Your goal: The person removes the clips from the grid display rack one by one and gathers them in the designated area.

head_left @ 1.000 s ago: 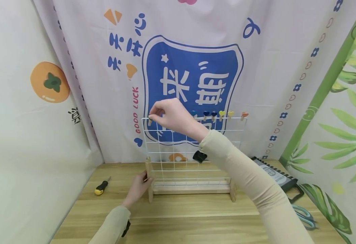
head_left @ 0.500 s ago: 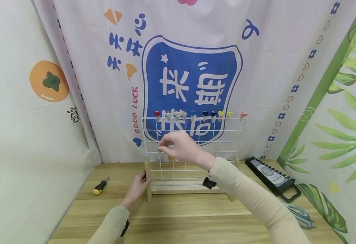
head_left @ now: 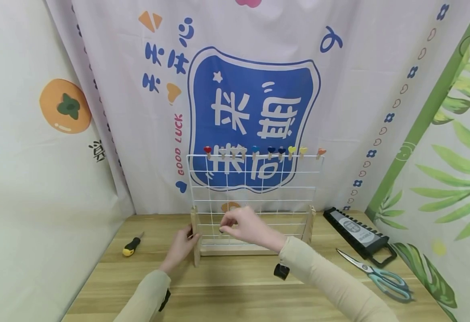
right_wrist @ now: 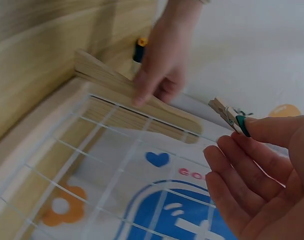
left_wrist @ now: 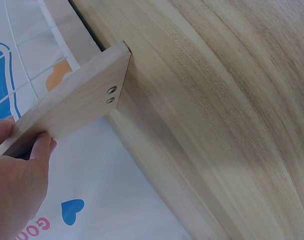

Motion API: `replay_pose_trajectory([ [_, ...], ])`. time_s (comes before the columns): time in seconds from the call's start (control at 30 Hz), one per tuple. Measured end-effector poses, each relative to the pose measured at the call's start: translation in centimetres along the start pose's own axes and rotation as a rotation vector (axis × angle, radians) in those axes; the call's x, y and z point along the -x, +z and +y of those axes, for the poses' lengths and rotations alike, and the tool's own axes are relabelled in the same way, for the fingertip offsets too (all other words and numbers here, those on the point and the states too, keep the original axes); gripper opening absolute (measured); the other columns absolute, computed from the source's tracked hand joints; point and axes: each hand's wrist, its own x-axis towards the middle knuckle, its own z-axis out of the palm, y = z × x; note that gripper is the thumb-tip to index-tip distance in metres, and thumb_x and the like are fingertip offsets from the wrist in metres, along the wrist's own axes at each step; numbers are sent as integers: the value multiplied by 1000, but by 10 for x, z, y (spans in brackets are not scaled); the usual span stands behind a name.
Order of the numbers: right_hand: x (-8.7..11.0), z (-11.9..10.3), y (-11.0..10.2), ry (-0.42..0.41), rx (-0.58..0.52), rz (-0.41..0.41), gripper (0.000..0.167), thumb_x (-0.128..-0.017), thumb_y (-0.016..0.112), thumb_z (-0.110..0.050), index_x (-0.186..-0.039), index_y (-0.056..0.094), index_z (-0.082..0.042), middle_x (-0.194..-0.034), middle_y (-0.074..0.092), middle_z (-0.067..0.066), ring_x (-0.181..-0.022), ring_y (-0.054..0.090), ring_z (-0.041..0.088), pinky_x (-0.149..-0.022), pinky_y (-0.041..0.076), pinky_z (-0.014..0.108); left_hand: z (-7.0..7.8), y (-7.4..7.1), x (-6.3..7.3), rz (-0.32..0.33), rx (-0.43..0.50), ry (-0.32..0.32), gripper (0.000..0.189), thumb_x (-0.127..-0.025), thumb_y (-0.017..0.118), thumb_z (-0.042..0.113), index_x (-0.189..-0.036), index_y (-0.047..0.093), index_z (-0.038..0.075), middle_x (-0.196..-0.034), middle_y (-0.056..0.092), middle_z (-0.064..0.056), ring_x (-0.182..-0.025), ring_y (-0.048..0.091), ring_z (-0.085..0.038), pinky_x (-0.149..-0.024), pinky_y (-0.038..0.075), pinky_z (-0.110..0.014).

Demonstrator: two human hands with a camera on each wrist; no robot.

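My right hand [head_left: 247, 226] pinches a small wooden clothespin [right_wrist: 227, 116] with a dark green decoration between thumb and fingers, in front of the lower part of a white wire grid rack [head_left: 251, 187]. My left hand [head_left: 180, 247] grips the wooden side post [left_wrist: 74, 95] of the rack at its left end, thumb and fingers on either side of the board. Along the rack's top wire sit several clothespins with heart tops: a red one [head_left: 207, 150] at the left, pale ones, blue ones [head_left: 271, 150], yellow ones [head_left: 292, 150] and an orange one [head_left: 321, 152] at the right.
A screwdriver [head_left: 132, 247] with a black and yellow handle lies on the wooden table [head_left: 235, 286] at the left. At the right lie scissors [head_left: 379, 273] and a black toothed holder [head_left: 355, 230]. A printed curtain [head_left: 130, 134] hangs right behind the rack.
My right hand has come down from the rack's top left corner to its lower part, bringing the clothespin with it. The left hand stays on the post.
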Motion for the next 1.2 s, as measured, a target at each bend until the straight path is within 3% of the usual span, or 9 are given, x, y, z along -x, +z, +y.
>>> replay_pose_trajectory([
  [0.3, 23, 21, 47, 36, -45, -63, 6, -89, 73, -10, -85, 77, -10, -79, 77, 1, -69, 67, 0, -64, 57, 11, 0, 1, -2, 9, -4, 2, 40, -96, 59, -3, -131, 49, -20, -131, 54, -41, -124, 55, -50, -102, 53, -52],
  [0.63, 53, 42, 103, 135, -133, -135, 6, -88, 74, -13, -85, 78, -10, -79, 77, 0, -65, 58, -8, -60, 48, 4, 2, 0, 0, 2, -10, -7, 43, -97, 58, -1, -133, 46, -21, -133, 53, -40, -125, 54, -51, -103, 52, -54],
  [0.83, 62, 47, 120, 177, -216, -136, 5, -87, 75, -10, -84, 79, -9, -78, 77, 2, -63, 59, -8, -58, 49, 5, 1, 1, -1, 9, -9, -6, 40, -96, 58, -1, -131, 48, -20, -132, 54, -40, -125, 54, -50, -103, 52, -53],
  [1.2, 68, 55, 139, 288, -271, -193, 8, -86, 76, -15, -80, 79, -10, -76, 77, 0, -59, 52, -12, -56, 46, 6, -1, 1, -2, 13, -21, -1, 40, -95, 59, -3, -130, 48, -20, -130, 55, -40, -124, 55, -51, -103, 52, -53],
])
